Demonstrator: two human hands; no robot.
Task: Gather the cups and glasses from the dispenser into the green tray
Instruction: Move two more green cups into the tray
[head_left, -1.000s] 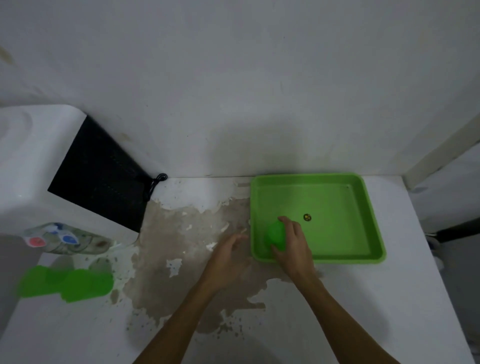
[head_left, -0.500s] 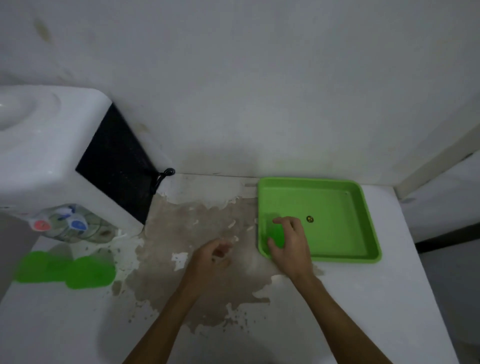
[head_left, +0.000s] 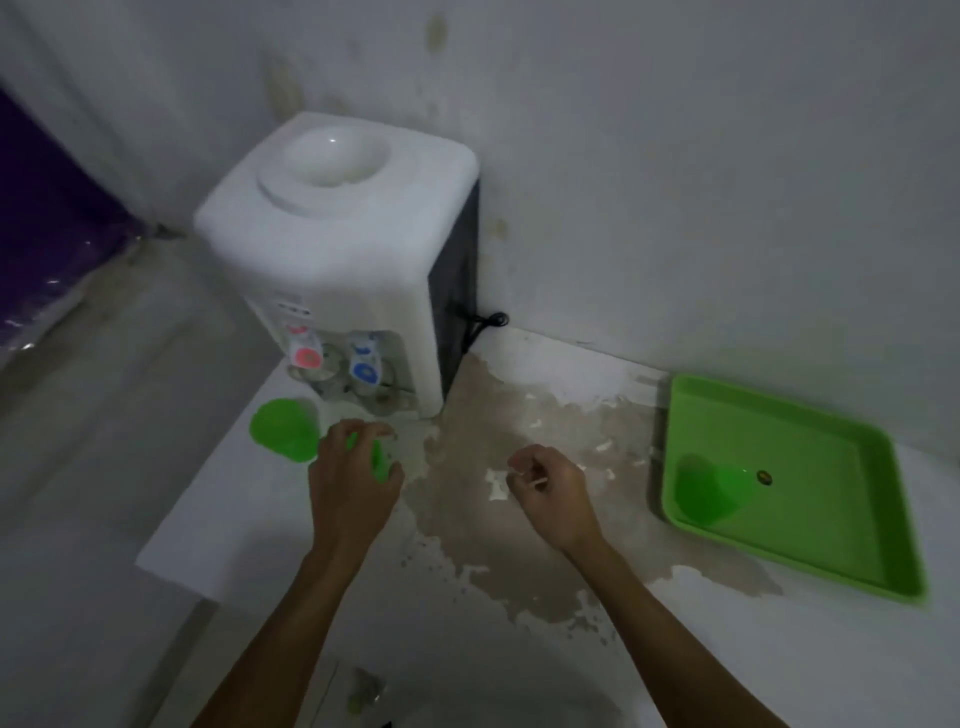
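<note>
1. White worktop (head_left: 519, 649) w/ peeled, stained patch, frame centre; dispenser (head_left: 348, 249) upper left.
2. Left hand (head_left: 353, 488) fingers (head_left: 382, 430) wrapped round a green cup (head_left: 376, 462) below the taps; 2nd green cup (head_left: 284, 428) just left of it.
3. Right hand (head_left: 553, 493) loosely curled, empty.
4. Green tray (head_left: 841, 525) at right, one cup (head_left: 706, 491) inside.
5. Cups prob. light, stiff plastic, maybe slick; grip mid-wall.
6. No legible writing; tap labels blurred.
</note>
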